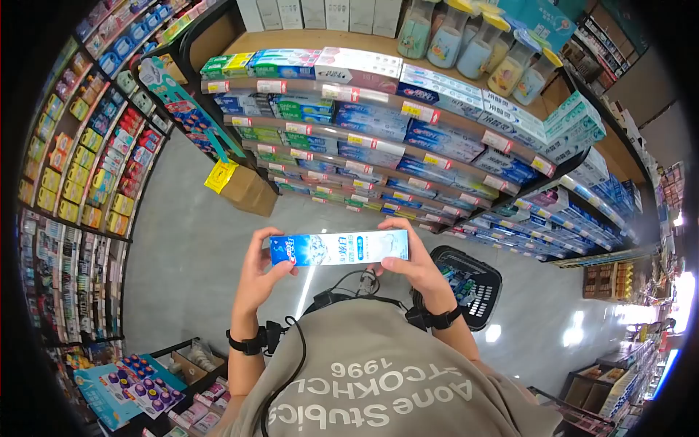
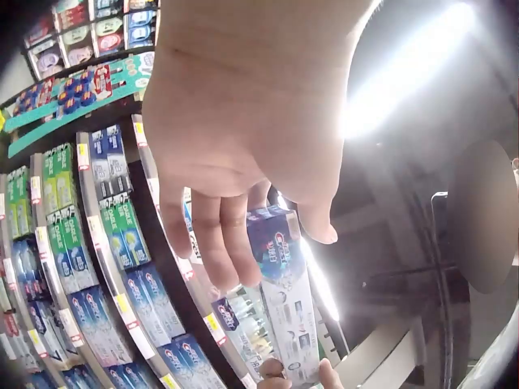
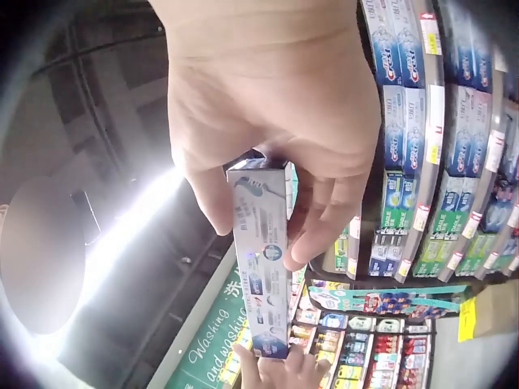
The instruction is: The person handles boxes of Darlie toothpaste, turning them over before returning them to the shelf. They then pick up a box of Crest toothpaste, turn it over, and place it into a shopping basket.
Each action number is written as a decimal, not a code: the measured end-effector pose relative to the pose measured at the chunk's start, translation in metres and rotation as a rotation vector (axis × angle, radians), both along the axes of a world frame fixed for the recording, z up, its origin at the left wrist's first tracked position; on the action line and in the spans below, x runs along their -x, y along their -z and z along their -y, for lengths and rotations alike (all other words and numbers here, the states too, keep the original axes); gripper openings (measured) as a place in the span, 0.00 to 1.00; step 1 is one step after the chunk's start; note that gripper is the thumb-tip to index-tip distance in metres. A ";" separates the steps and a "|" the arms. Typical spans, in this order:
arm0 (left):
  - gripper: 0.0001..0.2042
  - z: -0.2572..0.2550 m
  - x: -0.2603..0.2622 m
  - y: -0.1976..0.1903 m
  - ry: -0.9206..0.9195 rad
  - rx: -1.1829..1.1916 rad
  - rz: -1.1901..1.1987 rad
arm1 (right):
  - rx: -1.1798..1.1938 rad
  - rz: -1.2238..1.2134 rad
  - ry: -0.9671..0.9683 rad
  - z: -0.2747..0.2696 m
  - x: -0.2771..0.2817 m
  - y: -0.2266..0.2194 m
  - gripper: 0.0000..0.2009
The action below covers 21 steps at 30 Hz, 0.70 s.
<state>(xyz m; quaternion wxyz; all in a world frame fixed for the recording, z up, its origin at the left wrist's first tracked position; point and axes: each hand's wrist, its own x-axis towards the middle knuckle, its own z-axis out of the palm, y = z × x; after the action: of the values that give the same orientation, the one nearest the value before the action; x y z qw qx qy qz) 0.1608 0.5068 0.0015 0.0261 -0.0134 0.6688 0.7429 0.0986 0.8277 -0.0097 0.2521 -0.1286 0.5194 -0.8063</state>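
Observation:
A long blue and white toothpaste box (image 1: 338, 248) is held level in front of the body, its printed front facing up to the head view. The left hand (image 1: 263, 266) grips the dark blue end, thumb on the near edge. At the white end the right hand (image 1: 412, 262) pinches the box between thumb and fingers. In the left wrist view the left hand (image 2: 243, 146) holds the box (image 2: 284, 284) by its end. The right wrist view shows a side panel of the box (image 3: 263, 259) below the right hand (image 3: 276, 121).
Shelves of toothpaste boxes (image 1: 371, 120) stand ahead, with jars (image 1: 477, 54) on top. A black basket (image 1: 489, 291) sits on the floor at the right, a cardboard box (image 1: 249, 191) at the left. More goods line the left shelves (image 1: 80, 146); a display (image 1: 131, 390) stands lower left.

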 end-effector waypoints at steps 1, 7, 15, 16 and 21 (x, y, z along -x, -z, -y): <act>0.33 -0.005 0.012 -0.003 -0.003 0.006 0.021 | -0.002 0.006 0.001 -0.004 0.007 -0.002 0.31; 0.30 -0.033 0.058 -0.013 -0.064 0.226 -0.133 | -0.092 -0.075 0.091 -0.019 0.043 -0.002 0.42; 0.23 -0.012 0.095 -0.003 0.092 0.341 -0.429 | -0.070 -0.214 0.167 -0.018 0.072 0.000 0.40; 0.21 -0.008 0.103 -0.003 0.127 0.326 -0.498 | -0.076 -0.227 0.201 -0.012 0.072 -0.001 0.39; 0.29 0.025 0.128 -0.014 0.342 0.387 -0.459 | 0.031 -0.085 0.330 0.019 0.056 0.005 0.45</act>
<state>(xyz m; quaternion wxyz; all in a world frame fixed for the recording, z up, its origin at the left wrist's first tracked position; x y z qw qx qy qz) 0.0332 0.4814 0.0158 -0.0040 0.2618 0.7784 0.5706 0.0424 0.8085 -0.0148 0.0920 -0.0793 0.5313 -0.8384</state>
